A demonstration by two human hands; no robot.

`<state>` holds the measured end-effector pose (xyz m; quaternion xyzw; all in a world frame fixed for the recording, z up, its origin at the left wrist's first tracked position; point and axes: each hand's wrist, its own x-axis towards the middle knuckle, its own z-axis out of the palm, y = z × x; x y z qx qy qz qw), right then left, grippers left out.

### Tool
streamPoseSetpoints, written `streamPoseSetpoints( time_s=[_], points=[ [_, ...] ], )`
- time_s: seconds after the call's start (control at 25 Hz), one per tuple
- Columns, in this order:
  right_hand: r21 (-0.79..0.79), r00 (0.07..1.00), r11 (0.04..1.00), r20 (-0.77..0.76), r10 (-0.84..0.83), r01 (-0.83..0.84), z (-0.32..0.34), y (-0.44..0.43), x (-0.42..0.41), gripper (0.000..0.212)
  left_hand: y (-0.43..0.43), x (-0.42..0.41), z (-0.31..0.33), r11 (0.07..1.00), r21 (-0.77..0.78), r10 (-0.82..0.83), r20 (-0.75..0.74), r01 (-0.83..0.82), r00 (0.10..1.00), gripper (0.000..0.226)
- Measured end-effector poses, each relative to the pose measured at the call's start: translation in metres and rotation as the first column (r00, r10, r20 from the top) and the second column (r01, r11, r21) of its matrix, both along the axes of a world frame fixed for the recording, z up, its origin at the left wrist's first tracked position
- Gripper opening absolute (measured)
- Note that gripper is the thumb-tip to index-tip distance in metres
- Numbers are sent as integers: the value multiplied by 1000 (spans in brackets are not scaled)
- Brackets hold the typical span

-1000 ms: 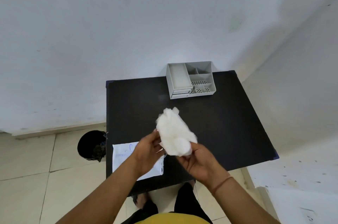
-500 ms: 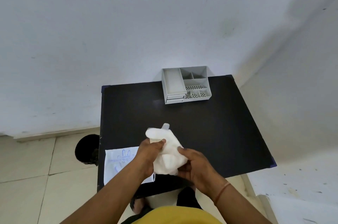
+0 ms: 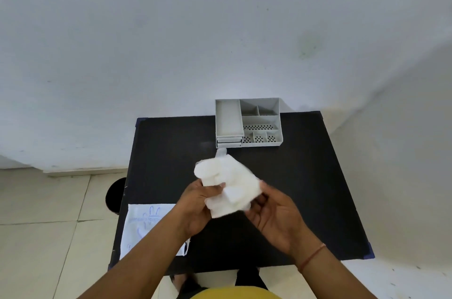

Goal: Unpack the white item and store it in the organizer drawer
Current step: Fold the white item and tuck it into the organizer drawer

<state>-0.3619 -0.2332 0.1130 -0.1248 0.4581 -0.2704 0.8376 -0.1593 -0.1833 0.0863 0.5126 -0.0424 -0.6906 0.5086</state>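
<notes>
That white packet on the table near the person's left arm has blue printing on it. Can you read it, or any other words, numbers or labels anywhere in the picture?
White packet on the black table: a blue line of print and blue drawings, too blurred to read.
Grey organizer: no text visible.
White item held in the left hand and right hand: no text visible.
Nothing else in view bears writing.
</notes>
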Motion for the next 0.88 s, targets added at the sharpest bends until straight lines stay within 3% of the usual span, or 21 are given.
streamPoseSetpoints(
  time_s=[0.08, 0.2, 0.28, 0.4, 0.52, 0.68, 0.88],
  points=[
    [-21, 992, 999, 121, 32, -29, 4, -7, -12, 58, -9, -14, 4, 990, -56, 125, -86, -130, 988, 57],
    [-187, 971, 956, 34, 237, -226, 6, -17, -17, 56, -23, -43, 10, 979, -59, 192, -24, -193, 981, 46],
    [-211, 978, 955, -75, 196, -208, 6, -26, -14, 51, -30, -60, 14, 981, -28, 196, 77, -194, 978, 44],
    [-142, 986, 985, -152, 72, -94, 3, -45, -20, 38, -36, -63, 24, 993, -38, 115, 194, -110, 974, 50],
    [27, 993, 995, -58, 100, -98, 3, -68, -40, 37, -33, -35, 30, 990, -138, -32, 65, 41, 997, 73],
    [150, 981, 974, 117, 155, -172, 8, -82, -56, 38, -24, -2, 31, 912, -324, -281, -50, 251, 958, 80],
    [17, 904, 904, -8, 428, -428, 4, -92, -51, 42, -44, -8, 31, 968, -112, -220, 59, 225, 974, 71]
  ],
)
